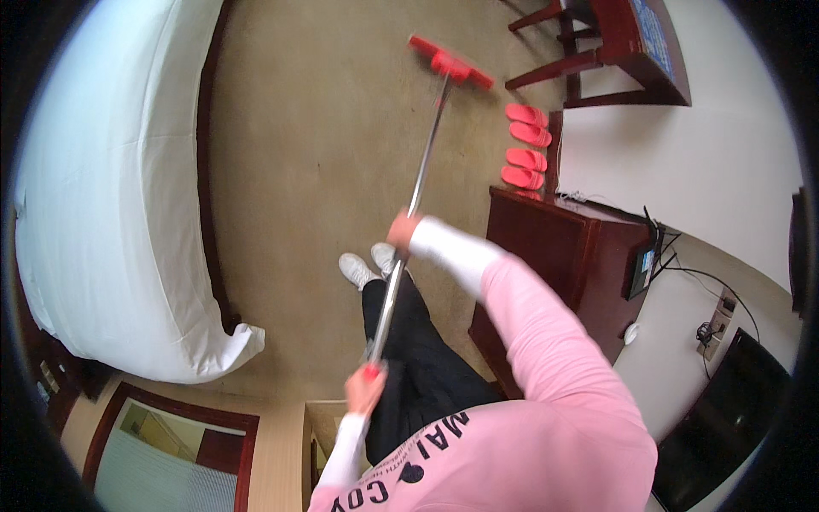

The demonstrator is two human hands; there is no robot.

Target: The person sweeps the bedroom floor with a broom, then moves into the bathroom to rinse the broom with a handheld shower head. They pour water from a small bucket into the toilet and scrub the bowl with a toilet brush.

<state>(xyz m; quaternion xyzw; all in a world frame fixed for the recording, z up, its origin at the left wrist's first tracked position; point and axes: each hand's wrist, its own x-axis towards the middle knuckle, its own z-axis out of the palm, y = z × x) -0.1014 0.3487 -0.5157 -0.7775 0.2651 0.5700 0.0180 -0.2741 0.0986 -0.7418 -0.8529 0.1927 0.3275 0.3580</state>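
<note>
A long-handled floor tool with a metal pole [425, 160] runs from near my body out across the floor. Its wide red head [450, 63] rests on the floor at the far end; blur hides whether it is a broom or a squeegee. My right hand [404, 231] grips the pole partway along, arm stretched forward. Close to my body, my left hand [365, 389] is closed around the pole's red top end. Beneath the pole are my black trousers and white shoes [358, 271].
Left is a bed with a white cover [169, 192]. Along the right stand pink slippers [526, 146] in pairs, a dark wood cabinet [537, 249] and a wooden chair [614, 64]. A black screen [723, 422] and cables sit by the wall. Brown floor [307, 128] lies between.
</note>
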